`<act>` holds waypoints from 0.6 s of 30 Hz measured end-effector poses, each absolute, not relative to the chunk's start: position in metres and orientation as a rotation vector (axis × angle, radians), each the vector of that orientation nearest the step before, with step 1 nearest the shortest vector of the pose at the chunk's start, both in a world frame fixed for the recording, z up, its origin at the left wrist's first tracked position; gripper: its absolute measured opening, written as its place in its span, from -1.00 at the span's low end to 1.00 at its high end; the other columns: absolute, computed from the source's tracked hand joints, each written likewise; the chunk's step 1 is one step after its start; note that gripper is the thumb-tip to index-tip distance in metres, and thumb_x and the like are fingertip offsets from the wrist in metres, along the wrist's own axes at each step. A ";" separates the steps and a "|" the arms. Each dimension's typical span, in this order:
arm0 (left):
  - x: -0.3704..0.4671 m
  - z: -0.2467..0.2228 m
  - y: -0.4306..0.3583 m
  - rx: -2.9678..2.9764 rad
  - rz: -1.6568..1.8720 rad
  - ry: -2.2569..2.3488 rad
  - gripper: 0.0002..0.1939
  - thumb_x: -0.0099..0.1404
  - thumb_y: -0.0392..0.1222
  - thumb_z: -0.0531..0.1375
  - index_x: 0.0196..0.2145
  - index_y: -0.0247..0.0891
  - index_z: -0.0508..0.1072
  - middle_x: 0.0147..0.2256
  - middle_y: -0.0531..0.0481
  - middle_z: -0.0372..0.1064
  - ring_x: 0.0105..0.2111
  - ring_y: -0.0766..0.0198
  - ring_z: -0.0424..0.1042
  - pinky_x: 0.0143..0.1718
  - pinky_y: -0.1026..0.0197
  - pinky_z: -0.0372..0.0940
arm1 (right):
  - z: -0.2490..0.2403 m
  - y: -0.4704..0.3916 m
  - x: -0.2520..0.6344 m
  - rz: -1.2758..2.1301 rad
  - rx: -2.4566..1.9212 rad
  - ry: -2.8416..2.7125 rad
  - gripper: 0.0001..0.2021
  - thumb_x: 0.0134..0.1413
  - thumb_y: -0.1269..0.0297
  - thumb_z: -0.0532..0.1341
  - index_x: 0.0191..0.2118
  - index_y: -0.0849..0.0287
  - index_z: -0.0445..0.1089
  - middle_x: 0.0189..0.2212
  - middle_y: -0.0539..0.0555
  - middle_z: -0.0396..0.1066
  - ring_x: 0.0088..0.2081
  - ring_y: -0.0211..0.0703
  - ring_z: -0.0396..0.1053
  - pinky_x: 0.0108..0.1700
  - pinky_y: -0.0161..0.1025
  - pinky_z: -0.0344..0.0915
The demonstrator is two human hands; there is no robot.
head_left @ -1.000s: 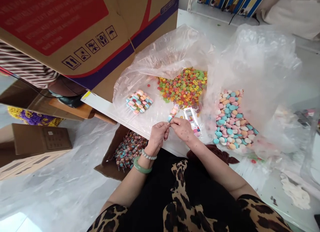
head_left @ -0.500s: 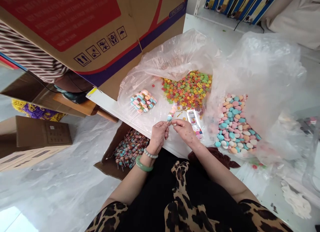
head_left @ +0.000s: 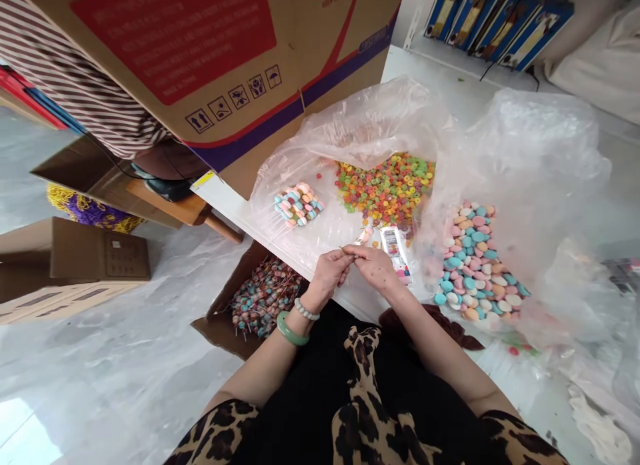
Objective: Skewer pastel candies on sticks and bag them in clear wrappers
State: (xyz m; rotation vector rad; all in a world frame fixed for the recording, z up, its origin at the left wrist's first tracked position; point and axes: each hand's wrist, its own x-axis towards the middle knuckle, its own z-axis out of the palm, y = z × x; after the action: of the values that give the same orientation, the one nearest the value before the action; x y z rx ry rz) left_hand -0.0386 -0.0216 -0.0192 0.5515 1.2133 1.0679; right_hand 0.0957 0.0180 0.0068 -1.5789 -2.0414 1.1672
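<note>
My left hand and my right hand meet over the table's front edge, fingertips pinched together. From between them, a short candy skewer with pale pink pieces points away from me, its near end hidden by my fingers. Both hands seem closed on that end; any small tie there is too fine to make out. Just beyond lie colourful ring candies in a heap on clear plastic. A printed packet lies beside my right hand. Left of the rings is a small pile of pastel oval candies.
More pastel candies lie on plastic sheeting to the right. A large carton stands at the back left. Below the table's left edge, an open box holds many candy sticks. A person in a striped sleeve is behind the carton.
My hands have drawn together, the right one's fingertips now meeting the left's. The candy skewer now tilts further right and more of it is covered. The whole view has shifted slightly.
</note>
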 end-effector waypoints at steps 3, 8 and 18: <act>-0.033 -0.020 -0.021 0.500 1.159 1.261 -0.60 0.03 0.09 0.33 -0.55 -0.25 0.27 -0.71 0.22 0.10 -0.76 0.53 -0.06 -0.72 0.35 -0.19 | 0.003 0.010 0.092 1.096 -1.514 -1.945 -0.59 0.00 0.40 0.07 -0.07 -0.06 0.49 -0.34 -0.04 0.50 -0.29 -0.12 0.40 -0.15 -0.18 0.26; -0.027 -0.016 -0.018 0.510 1.310 1.263 -0.49 0.00 0.21 0.32 -0.59 -0.24 0.19 -0.69 0.23 0.01 -0.69 0.51 -0.07 -0.63 0.34 -0.16 | -0.011 0.002 0.087 1.315 -1.519 -1.313 -0.74 -0.10 0.10 0.30 -0.30 0.13 0.37 -0.58 -0.10 0.28 -0.52 -0.23 0.24 -0.42 -0.28 0.17; -0.028 -0.011 -0.015 0.659 1.191 0.992 -0.49 0.04 0.23 0.31 -0.58 -0.27 0.25 -0.71 0.17 0.09 -0.67 0.49 -0.09 -0.60 0.28 -0.24 | -0.009 0.012 0.106 1.804 -1.149 -1.027 -0.64 -0.25 0.11 0.46 -0.35 0.16 0.40 -0.59 -0.09 0.28 -0.56 -0.31 0.18 -0.50 -0.32 0.13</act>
State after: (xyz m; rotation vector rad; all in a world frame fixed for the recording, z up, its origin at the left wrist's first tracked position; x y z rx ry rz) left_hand -0.0285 -0.0149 -0.0111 0.6594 0.9923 1.1907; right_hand 0.1059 0.0122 -0.0089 -1.1488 -1.0269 1.8043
